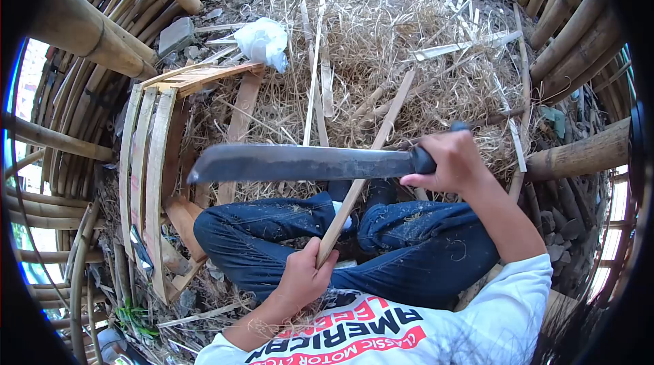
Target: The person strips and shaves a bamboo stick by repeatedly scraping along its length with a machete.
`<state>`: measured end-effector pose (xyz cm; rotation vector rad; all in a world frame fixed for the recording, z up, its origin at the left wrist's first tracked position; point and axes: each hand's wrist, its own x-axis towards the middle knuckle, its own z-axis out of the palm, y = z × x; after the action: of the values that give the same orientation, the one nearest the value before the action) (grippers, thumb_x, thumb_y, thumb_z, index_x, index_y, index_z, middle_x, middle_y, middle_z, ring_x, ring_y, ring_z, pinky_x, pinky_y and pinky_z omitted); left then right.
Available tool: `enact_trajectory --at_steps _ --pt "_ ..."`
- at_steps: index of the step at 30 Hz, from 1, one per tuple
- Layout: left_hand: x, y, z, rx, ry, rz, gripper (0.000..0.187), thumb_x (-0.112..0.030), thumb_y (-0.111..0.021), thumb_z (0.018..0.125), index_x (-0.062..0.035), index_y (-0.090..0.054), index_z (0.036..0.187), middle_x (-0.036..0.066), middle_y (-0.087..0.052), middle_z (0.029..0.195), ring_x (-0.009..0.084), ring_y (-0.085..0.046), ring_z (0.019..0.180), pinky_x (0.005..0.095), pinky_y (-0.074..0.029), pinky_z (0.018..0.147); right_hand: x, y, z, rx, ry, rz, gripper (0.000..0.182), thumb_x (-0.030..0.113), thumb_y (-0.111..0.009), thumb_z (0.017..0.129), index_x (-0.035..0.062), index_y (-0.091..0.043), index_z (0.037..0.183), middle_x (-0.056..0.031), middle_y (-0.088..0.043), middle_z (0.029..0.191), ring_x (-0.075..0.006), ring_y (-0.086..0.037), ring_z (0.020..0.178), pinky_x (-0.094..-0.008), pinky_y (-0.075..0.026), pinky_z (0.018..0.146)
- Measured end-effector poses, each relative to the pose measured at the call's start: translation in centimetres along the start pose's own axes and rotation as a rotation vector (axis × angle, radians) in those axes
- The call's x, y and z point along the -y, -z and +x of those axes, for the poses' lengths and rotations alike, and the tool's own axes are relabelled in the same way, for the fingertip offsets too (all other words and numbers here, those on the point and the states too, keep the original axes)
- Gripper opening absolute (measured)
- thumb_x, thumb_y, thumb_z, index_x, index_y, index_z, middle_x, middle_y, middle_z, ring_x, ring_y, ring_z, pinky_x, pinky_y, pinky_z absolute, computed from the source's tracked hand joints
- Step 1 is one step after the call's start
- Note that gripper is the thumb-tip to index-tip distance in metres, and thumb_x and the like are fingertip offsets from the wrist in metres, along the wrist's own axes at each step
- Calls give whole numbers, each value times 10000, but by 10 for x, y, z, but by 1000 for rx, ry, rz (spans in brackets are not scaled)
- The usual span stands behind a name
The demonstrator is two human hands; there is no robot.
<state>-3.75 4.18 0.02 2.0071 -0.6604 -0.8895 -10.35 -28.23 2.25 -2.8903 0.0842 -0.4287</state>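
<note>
Wrapped round the dark handle of a long machete, my right hand (449, 159) is right of centre. The machete's wide blade (306, 163) points left and lies across the view above my knees, passing over a wooden strip. That strip (392, 116) runs from my lap up and to the right, and my left hand (305, 276) is closed round its lower end. Whether the blade touches the strip I cannot tell. My legs in dark blue trousers (259, 246) are bent and crossed beneath both hands.
A slatted wooden crate (155, 181) stands at the left, with a white plastic bag (262, 41) above it. Shavings (381, 45) and loose strips cover the ground. Bamboo poles (579, 159) enclose both sides. A grey block (176, 37) lies at the upper left.
</note>
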Motion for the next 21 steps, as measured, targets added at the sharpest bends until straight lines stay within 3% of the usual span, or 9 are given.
enact_trajectory --at_steps 1,3,4,8,11,13,16,18,21 --pt "0 1 0 4 6 6 237 -170 -634 905 -5 -483 828 204 -538 606 380 -554 533 398 -415 487 -2 1 4 -9 17 10 680 742 -622 734 76 -559 618 -94 -569 523 -270 -627 495 -377 -503 502" --pt "-2 2 3 -36 31 -5 228 -167 -631 905 -6 -486 832 208 -538 606 383 -562 533 404 -419 487 -10 -1 4 56 -180 73 682 722 -651 717 42 -601 688 -122 -559 551 -310 -622 527 -407 -496 532" --pt "-4 2 3 -46 33 3 226 -165 -631 904 -7 -488 831 211 -536 600 398 -565 542 412 -423 490 -14 -2 2 46 -197 12 662 726 -645 726 76 -572 624 -99 -580 535 -275 -637 516 -378 -512 518" --pt "4 -3 0 -3 39 13 229 -169 -634 901 -7 -488 831 223 -546 616 427 -570 579 421 -425 501 5 0 -3 43 -13 6 656 732 -652 712 86 -575 623 -89 -586 541 -261 -636 509 -373 -512 518" --pt "1 0 3 -11 54 19 238 -177 -639 898 -7 -487 833 230 -547 632 432 -574 598 421 -427 508 -4 -4 7 72 14 -30 647 727 -651 716 91 -580 627 -78 -589 537 -239 -636 504 -353 -512 511" --pt "7 1 6 -31 63 14 241 -181 -638 900 -8 -485 833 229 -544 631 435 -570 598 421 -427 509 -19 -11 6 45 -197 -27 643 729 -640 726 96 -584 628 -64 -564 507 -217 -613 471 -320 -494 481" --pt "7 0 8 -25 57 11 245 -183 -633 904 -6 -479 832 226 -537 624 437 -565 592 421 -425 507 -16 -11 0 48 -221 13 657 735 -633 731 87 -585 631 -65 -561 505 -218 -613 468 -332 -493 479" --pt "5 -1 8 14 57 25 247 -181 -629 907 -4 -476 831 224 -534 618 435 -565 585 420 -423 505 -6 -8 0 -3 -27 8 679 743 -608 753 76 -580 630 -60 -560 503 -216 -616 470 -344 -497 483" --pt "3 3 14 10 -14 25 249 -180 -629 907 -1 -475 828 221 -532 615 435 -560 576 418 -422 503 -18 -7 5 64 -151 4 687 739 -591 774 68 -572 628 -65 -560 507 -234 -624 482 -358 -506 500"
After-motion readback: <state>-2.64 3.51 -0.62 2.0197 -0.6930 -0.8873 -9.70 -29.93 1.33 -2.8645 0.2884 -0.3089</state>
